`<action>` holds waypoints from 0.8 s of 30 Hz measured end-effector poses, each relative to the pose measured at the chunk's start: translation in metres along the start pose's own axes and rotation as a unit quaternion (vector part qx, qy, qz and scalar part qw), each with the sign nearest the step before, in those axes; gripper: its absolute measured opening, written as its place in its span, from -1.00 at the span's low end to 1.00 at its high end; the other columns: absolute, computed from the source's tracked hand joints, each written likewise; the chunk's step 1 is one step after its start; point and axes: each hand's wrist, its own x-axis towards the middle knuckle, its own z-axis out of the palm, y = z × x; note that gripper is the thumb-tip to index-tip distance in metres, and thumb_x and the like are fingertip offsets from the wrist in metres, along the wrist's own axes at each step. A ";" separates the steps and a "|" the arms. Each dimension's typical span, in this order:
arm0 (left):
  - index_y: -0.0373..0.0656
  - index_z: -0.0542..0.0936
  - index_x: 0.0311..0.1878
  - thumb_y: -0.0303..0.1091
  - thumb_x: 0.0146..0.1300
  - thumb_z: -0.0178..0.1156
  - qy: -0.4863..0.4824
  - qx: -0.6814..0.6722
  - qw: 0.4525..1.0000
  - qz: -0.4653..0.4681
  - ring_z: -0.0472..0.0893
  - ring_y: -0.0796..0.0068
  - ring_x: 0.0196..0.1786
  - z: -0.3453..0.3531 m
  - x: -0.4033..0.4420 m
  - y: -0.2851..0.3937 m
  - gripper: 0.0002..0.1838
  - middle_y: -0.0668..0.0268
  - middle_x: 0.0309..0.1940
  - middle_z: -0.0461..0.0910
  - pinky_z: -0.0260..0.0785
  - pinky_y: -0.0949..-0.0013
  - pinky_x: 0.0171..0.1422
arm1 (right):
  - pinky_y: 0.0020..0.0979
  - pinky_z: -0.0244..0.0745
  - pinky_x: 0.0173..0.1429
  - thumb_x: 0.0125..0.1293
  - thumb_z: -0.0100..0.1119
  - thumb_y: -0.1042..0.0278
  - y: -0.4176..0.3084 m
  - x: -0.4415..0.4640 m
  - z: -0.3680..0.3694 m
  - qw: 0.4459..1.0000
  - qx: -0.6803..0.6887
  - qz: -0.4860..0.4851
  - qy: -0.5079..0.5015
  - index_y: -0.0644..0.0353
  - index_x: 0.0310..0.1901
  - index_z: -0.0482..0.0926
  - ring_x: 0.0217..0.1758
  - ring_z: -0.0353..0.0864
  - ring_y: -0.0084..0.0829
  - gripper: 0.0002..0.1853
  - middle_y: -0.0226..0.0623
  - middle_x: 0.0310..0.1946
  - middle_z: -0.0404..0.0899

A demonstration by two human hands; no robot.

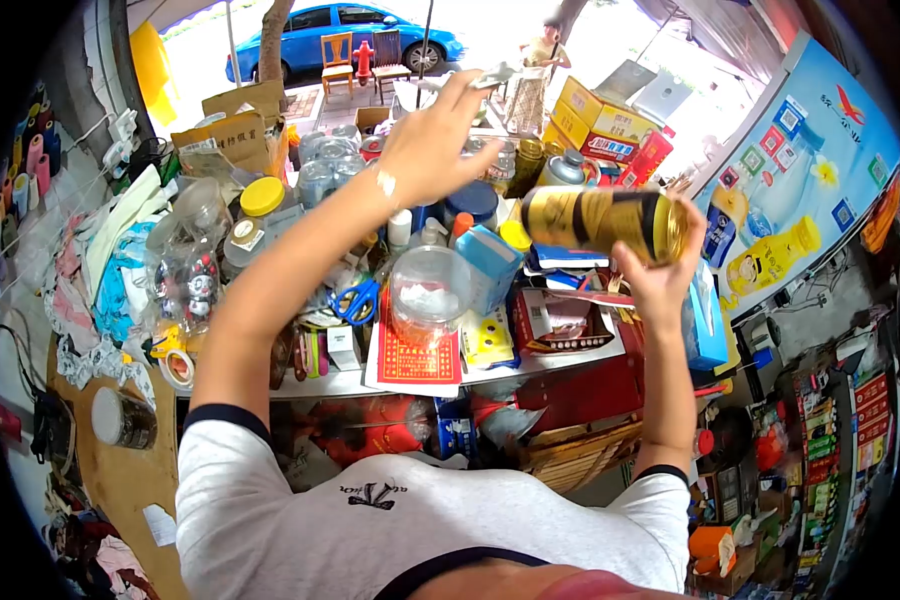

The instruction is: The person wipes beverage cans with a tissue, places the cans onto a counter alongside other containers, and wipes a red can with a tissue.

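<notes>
In my right hand [660,265] a gold and black can [605,222] lies on its side in the air, gripped at its right end. My left hand [435,145] is raised over the back of the cluttered table, with a small whitish thing [494,75] at its fingertips; what it is cannot be made out. Below my hands stand a clear plastic jar [430,285], a blue tissue pack [488,262] and a jar with a dark blue lid [472,202]. More gold cans [526,165] stand behind the held can.
Blue scissors [356,301] and a red printed sheet [420,352] lie near the front edge. Yellow-lidded jars [262,197] and a cardboard box [232,145] are at left. Yellow cartons [598,118] and a blue poster [805,180] are at right. A person [543,75] stands outside.
</notes>
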 end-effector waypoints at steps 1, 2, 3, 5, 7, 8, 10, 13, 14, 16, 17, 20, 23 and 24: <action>-0.19 0.27 0.15 -0.03 0.13 0.08 0.008 -0.004 1.000 0.027 0.52 0.10 -0.10 0.019 0.018 -0.019 -0.41 0.11 0.14 0.23 0.41 0.15 -0.08 | -0.41 0.39 0.10 -0.17 0.41 0.42 0.004 0.014 0.002 1.000 -0.024 0.005 0.008 0.29 0.08 0.16 0.01 0.41 -0.39 -0.24 -0.14 -0.06 0.32; -0.19 0.26 0.15 -0.01 0.14 0.06 0.016 -0.006 0.998 0.056 0.51 0.08 -0.08 0.042 0.034 -0.037 -0.40 0.10 0.14 0.22 0.39 0.13 -0.05 | -0.44 0.43 0.06 -0.16 0.41 0.43 0.009 0.030 0.004 0.999 -0.048 0.009 0.019 0.29 0.07 0.16 -0.02 0.43 -0.40 -0.24 -0.14 -0.08 0.33; -0.23 0.25 0.15 0.02 0.16 0.03 -0.059 -0.020 0.998 0.023 0.48 0.04 -0.02 0.052 0.049 -0.043 -0.38 0.06 0.16 0.20 0.34 0.11 0.05 | -0.45 0.45 0.03 -0.15 0.42 0.41 0.019 0.048 0.008 0.999 -0.038 -0.001 0.015 0.30 0.06 0.17 -0.05 0.46 -0.41 -0.26 -0.14 -0.10 0.35; -0.27 0.23 0.17 0.11 0.11 0.03 -0.156 0.021 0.987 -0.017 0.42 -0.05 0.06 0.083 0.073 -0.059 -0.29 0.04 0.25 0.09 0.29 0.12 0.13 | -0.46 0.46 0.01 -0.11 0.41 0.39 0.045 0.081 0.013 0.996 -0.089 -0.021 0.005 0.35 0.03 0.17 -0.11 0.50 -0.42 -0.29 -0.15 -0.16 0.40; -0.28 0.20 0.20 0.18 0.07 0.05 -0.215 0.045 0.974 -0.048 0.37 -0.07 0.12 0.118 0.090 -0.074 -0.20 0.04 0.28 0.04 0.26 0.13 0.17 | -0.46 0.48 -0.02 -0.12 0.43 0.35 0.073 0.110 0.022 0.998 -0.066 0.021 -0.001 0.42 0.02 0.16 -0.11 0.50 -0.41 -0.27 -0.09 -0.16 0.42; -0.26 0.15 0.25 0.26 0.00 0.06 -0.284 0.096 0.949 -0.098 0.29 -0.10 0.19 0.141 0.097 -0.084 -0.09 0.08 0.31 0.00 0.20 0.11 0.23 | -0.46 0.48 -0.04 -0.12 0.43 0.33 0.084 0.123 0.027 0.996 -0.081 0.046 -0.002 0.44 0.01 0.17 -0.11 0.50 -0.41 -0.26 -0.07 -0.17 0.43; -0.25 0.09 0.30 0.34 -0.07 0.08 -0.349 0.140 0.914 -0.150 0.21 -0.12 0.25 0.156 0.104 -0.089 0.02 0.12 0.34 -0.04 0.13 0.08 0.29 | -0.47 0.48 -0.06 -0.13 0.44 0.30 0.102 0.141 0.038 0.995 -0.062 0.076 0.012 0.45 0.00 0.18 -0.13 0.51 -0.41 -0.25 -0.07 -0.18 0.45; -0.04 -0.04 0.38 0.43 -0.11 0.00 -0.392 0.092 0.863 -0.304 -0.15 -0.21 0.37 0.175 0.100 -0.090 0.07 0.42 0.42 -0.29 -0.25 -0.44 0.26 | -0.48 0.48 -0.10 -0.16 0.46 0.23 0.135 0.166 0.048 0.992 -0.078 0.100 0.013 0.47 -0.02 0.19 -0.15 0.52 -0.40 -0.23 -0.05 -0.20 0.47; -0.04 -0.04 0.38 0.43 -0.11 0.00 -0.394 0.088 0.862 -0.307 -0.15 -0.21 0.37 0.180 0.102 -0.091 0.07 0.42 0.42 -0.29 -0.25 -0.44 0.26 | -0.48 0.47 -0.11 -0.17 0.47 0.21 0.147 0.171 0.049 0.989 -0.115 0.095 -0.004 0.47 -0.02 0.20 -0.16 0.52 -0.39 -0.22 -0.05 -0.20 0.47; 0.03 -0.05 0.38 0.41 -0.04 -0.05 -0.436 0.095 0.855 -0.263 -0.29 -0.20 0.39 0.191 0.102 -0.093 0.00 0.54 0.41 -0.36 -0.32 -0.54 0.21 | -0.48 0.47 -0.11 -0.19 0.47 0.18 0.162 0.174 0.055 0.986 -0.139 0.086 -0.026 0.48 -0.02 0.20 -0.16 0.53 -0.38 -0.19 -0.04 -0.20 0.48; 0.01 -0.04 0.38 0.40 0.02 -0.11 -0.416 0.097 0.860 -0.279 -0.34 -0.21 0.38 0.197 0.099 -0.091 -0.04 0.58 0.41 -0.35 -0.32 -0.53 0.21 | -0.47 0.46 -0.11 -0.19 0.47 0.18 0.172 0.176 0.059 0.984 -0.149 0.087 -0.031 0.48 -0.02 0.21 -0.16 0.52 -0.38 -0.20 -0.04 -0.20 0.48; 0.00 -0.03 0.38 0.41 0.02 -0.13 -0.425 0.092 0.855 -0.282 -0.34 -0.20 0.39 0.210 0.106 -0.091 -0.04 0.57 0.41 -0.33 -0.32 -0.55 0.19 | -0.44 0.45 -0.08 -0.21 0.46 0.19 0.196 0.177 0.067 0.980 -0.171 0.100 -0.030 0.47 -0.04 0.22 -0.15 0.53 -0.34 -0.21 -0.01 -0.20 0.49; 0.07 -0.02 0.38 0.37 0.10 -0.23 -0.413 0.079 0.861 -0.285 -0.39 -0.17 0.39 0.224 0.108 -0.095 -0.14 0.55 0.41 -0.30 -0.32 -0.56 0.19 | -0.39 0.44 -0.05 -0.22 0.45 0.15 0.207 0.181 0.074 0.963 -0.247 0.096 -0.045 0.43 -0.04 0.23 -0.14 0.53 -0.29 -0.22 0.00 -0.20 0.50; 0.11 -0.02 0.38 0.36 0.12 -0.26 -0.396 0.057 0.872 -0.281 -0.41 -0.16 0.39 0.226 0.107 -0.096 -0.17 0.54 0.41 -0.29 -0.32 -0.56 0.19 | -0.38 0.44 -0.04 -0.22 0.44 0.13 0.210 0.182 0.075 0.961 -0.254 0.095 -0.058 0.42 -0.03 0.23 -0.13 0.53 -0.28 -0.21 0.00 -0.19 0.50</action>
